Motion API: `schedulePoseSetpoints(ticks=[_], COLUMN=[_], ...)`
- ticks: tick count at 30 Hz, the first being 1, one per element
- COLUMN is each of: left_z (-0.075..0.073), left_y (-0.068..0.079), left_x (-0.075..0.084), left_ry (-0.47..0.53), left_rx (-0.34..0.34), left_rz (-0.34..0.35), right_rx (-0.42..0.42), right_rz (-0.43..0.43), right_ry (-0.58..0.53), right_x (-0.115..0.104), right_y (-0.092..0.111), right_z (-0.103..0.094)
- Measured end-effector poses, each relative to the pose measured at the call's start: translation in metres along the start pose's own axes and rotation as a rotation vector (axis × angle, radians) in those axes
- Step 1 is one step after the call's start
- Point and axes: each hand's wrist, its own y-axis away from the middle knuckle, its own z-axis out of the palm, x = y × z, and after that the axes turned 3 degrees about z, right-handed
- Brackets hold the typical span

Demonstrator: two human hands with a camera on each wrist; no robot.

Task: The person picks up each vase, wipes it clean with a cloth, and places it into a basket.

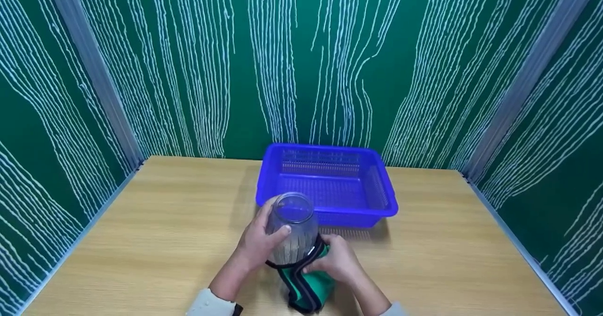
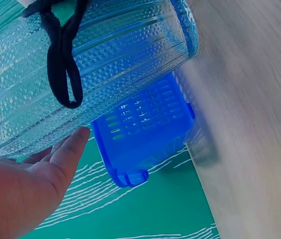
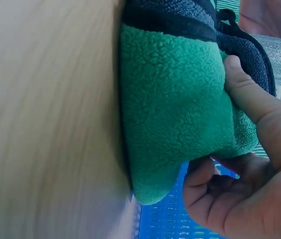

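Observation:
A clear glass jar (image 1: 296,236) with ribbed, dimpled walls (image 2: 120,74) stands in front of me, a round end uppermost. My left hand (image 1: 259,238) grips its upper left side, thumb across the near face and fingers round the far side. Against the jar's lower part lies a green fleece cloth (image 1: 321,285) with dark grey bands and black edging. My right hand (image 1: 341,259) pinches this cloth at the jar's right side, thumb on the near face (image 3: 175,99). A black hanging loop (image 2: 63,64) dangles over the glass. The cloth hides the jar's lower end.
Just behind the jar, a blue plastic basket (image 1: 325,211) with slotted walls sits on the wooden table (image 1: 179,222). Green panels (image 1: 240,94) with wavy white lines enclose the back and both sides, joined by grey metal posts (image 1: 94,66).

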Motion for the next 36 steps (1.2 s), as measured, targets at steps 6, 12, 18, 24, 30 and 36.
schedulePoseSetpoints(ticks=[6, 12, 18, 24, 30, 36], left_z=[-0.002, -0.002, -0.001, 0.001, -0.004, -0.006], left_y=[-0.001, 0.000, 0.000, 0.000, 0.006, 0.010], left_x=[-0.002, 0.002, 0.003, 0.003, 0.025, 0.044], left_ry=[0.014, 0.011, 0.023, 0.019, 0.044, 0.013], left_rx=[-0.006, 0.003, 0.025, 0.043, 0.035, 0.040], left_rz=[0.020, -0.012, -0.033, -0.056, -0.058, -0.086], right_rx=[-0.018, -0.012, 0.045, 0.094, 0.094, 0.131], right_rz=[-0.020, -0.066, -0.086, -0.125, -0.104, -0.054], right_ry=[-0.007, -0.070, -0.066, -0.028, -0.029, -0.023], right_x=[-0.001, -0.007, -0.018, -0.031, -0.045, -0.060], right_y=[0.001, 0.005, 0.007, 0.010, 0.010, 0.011], right_z=[-0.005, -0.014, -0.024, -0.036, -0.048, -0.056])
